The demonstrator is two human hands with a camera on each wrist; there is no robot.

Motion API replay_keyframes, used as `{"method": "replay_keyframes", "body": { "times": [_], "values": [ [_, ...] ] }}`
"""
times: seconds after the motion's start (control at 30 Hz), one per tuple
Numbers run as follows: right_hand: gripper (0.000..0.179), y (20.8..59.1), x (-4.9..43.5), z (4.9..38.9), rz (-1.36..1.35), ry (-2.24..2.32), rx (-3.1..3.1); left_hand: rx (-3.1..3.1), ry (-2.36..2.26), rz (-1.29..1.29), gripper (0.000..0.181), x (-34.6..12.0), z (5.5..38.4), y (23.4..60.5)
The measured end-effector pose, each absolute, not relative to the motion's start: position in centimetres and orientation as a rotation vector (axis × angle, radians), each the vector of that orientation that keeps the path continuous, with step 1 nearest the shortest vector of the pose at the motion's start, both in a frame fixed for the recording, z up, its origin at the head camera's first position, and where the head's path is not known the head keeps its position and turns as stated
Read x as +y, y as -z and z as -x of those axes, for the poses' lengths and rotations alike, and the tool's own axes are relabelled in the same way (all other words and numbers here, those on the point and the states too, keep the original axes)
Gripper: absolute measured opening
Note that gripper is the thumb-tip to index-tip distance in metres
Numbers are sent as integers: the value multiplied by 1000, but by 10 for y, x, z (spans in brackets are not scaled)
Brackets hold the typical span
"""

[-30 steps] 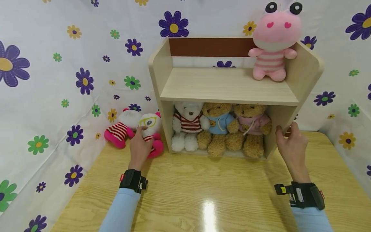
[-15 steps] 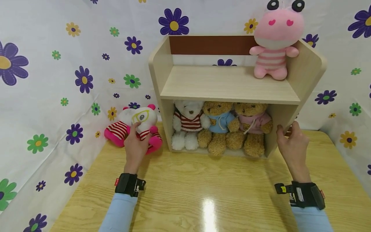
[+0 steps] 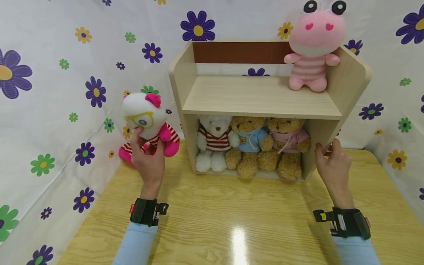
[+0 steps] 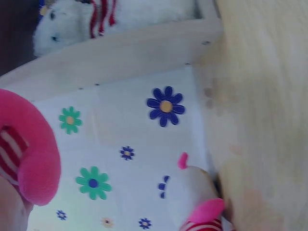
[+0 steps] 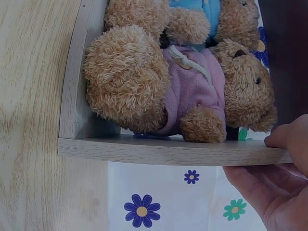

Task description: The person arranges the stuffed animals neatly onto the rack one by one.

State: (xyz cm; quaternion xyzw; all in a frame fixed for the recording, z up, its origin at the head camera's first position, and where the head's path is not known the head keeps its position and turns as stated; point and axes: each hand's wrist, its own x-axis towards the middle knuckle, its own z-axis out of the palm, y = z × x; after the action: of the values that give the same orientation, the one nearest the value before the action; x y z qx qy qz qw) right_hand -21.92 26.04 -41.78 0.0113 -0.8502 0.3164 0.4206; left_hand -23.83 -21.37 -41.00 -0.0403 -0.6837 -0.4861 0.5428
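My left hand (image 3: 149, 160) grips a plush panda (image 3: 145, 117) with yellow glasses, pink ears and red-striped clothes, raised at the left of the shelf. In the left wrist view its pink limb (image 4: 41, 178) shows at the left edge. Behind it a second striped plush (image 4: 187, 192) lies against the wall on the table, mostly hidden in the head view. My right hand (image 3: 334, 173) holds the right side panel of the wooden shelf (image 3: 261, 95); in the right wrist view the thumb is inside and the fingers outside the panel (image 5: 173, 151).
On the lower level sit a white bear (image 3: 216, 143) in stripes, a brown bear in a blue hoodie (image 3: 250, 143) and one in a pink hoodie (image 3: 288, 141). A pink striped plush (image 3: 313, 55) sits at the upper right. The table (image 3: 238, 209) extends in front.
My left hand has lifted the panda with glasses off the table, turning it upright and moving it left, over the second plush. My right hand stays on the shelf's side panel.
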Motion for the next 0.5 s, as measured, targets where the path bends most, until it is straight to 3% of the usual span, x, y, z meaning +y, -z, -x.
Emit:
{"method": "replay_keyframes", "body": {
  "times": [0.5],
  "values": [
    [24,413,258,220,-17,-766,-2154,-1317,1106,362,68,-172,205,359]
  ]
}}
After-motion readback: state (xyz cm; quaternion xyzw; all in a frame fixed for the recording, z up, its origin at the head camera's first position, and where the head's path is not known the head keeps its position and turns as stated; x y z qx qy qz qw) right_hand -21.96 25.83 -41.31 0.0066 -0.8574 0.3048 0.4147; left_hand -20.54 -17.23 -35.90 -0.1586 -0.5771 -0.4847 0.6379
